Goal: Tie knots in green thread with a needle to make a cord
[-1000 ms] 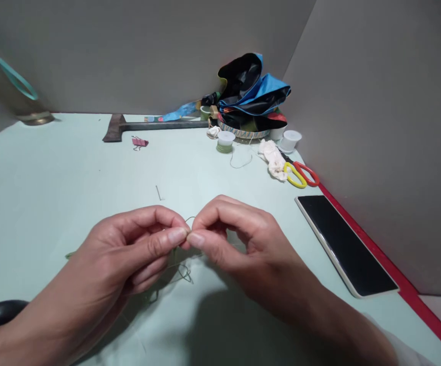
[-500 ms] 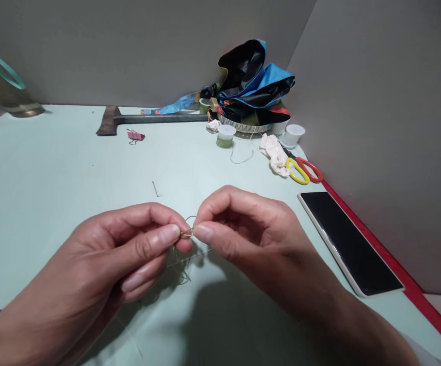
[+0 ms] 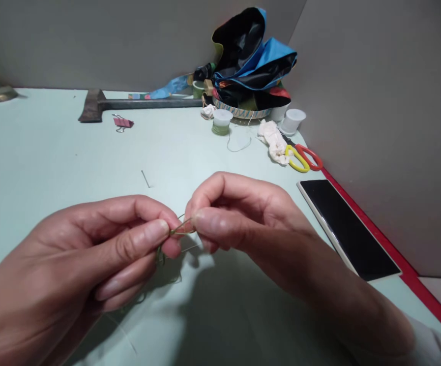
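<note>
Thin green thread [image 3: 182, 225] runs in a small loop between my two hands, just above the table. My left hand [image 3: 117, 249] pinches it between thumb and index finger, with a small knot-like bunch at the fingertips. My right hand [image 3: 239, 218] is closed on the other end of the loop, thumb against forefinger. More green strands dangle beneath my left fingers, partly hidden by them. A thin pale line passes below the hands; what it is I cannot tell.
A spool of green thread [image 3: 222, 122], scissors [image 3: 303, 157], crumpled white cloth [image 3: 272, 141] and a fabric pouch [image 3: 254, 66] lie at the back right. A hammer-like tool [image 3: 144, 103] and binder clip [image 3: 123, 122] are further left, a bent pin [image 3: 145, 179] nearer, a phone [image 3: 350, 226] at right.
My hands have drawn slightly apart, and the thread loop between them is longer. The whole view has shifted, so the table things sit a little higher and further left.
</note>
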Available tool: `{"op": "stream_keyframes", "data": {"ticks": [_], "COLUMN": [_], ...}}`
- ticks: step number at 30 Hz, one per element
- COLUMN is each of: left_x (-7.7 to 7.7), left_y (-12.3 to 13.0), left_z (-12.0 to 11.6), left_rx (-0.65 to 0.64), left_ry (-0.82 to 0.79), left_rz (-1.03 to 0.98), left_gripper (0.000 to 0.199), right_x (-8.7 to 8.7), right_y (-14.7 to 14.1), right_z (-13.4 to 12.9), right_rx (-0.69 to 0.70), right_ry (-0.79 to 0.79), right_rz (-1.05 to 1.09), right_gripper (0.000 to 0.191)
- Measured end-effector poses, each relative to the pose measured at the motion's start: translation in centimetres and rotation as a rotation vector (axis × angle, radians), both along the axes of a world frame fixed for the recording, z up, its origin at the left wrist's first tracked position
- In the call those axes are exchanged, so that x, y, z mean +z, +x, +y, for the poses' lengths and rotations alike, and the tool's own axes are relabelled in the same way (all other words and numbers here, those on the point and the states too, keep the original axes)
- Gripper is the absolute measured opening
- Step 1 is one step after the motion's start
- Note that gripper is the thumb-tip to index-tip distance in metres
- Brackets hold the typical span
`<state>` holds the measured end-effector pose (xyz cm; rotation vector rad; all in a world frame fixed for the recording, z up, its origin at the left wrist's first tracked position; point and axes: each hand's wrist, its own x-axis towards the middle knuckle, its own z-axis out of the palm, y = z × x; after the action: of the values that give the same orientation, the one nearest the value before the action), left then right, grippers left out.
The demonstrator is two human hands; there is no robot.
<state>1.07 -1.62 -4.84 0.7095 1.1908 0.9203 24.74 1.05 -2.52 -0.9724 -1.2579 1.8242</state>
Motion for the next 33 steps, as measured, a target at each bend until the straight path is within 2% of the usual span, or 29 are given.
{"op": "stream_keyframes", "data": {"ticks": [5,12,18,22,25,26,28,31,33], "left_x": [-0.6,0.1,0.7,1.8,2.4,2.5,2.4,1.7,1.1], "left_y": [-0.4,0.0,0.0,1.6,3.1,3.4,3.4,2.3,1.3], "left_z": [0.1,0.3,0.1,1.1,1.8,1.9,1.9,1.3,0.8], "left_rx": [0.016,-0.069,0.023,0.075,0.075,0.071,0.061,0.036,-0.007], "left_ry": [0.0,0.091,0.028,0.085,0.101,0.104,0.107,0.097,0.089], "left_rz": [0.021,0.08,0.05,0.072,0.051,0.042,0.028,0.01,-0.034], "left_gripper": [0.038,0.043,0.037,0.034,0.036,0.036,0.035,0.032,0.032], "right_x": [-0.1,0.1,-0.4,-1.0,-1.5,-1.7,-1.9,-2.3,-2.4], "right_y": [-0.2,-0.6,-0.6,-0.3,-0.3,-0.4,-0.5,-0.6,-0.6], "right_z": [0.4,0.4,0.1,0.3,0.5,0.6,0.7,0.8,0.9], "right_rx": [-0.013,-0.023,-0.022,0.085,0.111,0.103,0.073,0.078,0.101], "right_ry": [-0.013,-0.005,0.072,0.127,0.214,0.229,0.242,0.259,0.264], "right_rz": [0.06,0.064,-0.01,-0.187,-0.172,-0.164,-0.202,-0.256,-0.227], "right_gripper": [0.026,0.029,0.012,0.024,0.01,0.011,0.01,0.028,0.018]}}
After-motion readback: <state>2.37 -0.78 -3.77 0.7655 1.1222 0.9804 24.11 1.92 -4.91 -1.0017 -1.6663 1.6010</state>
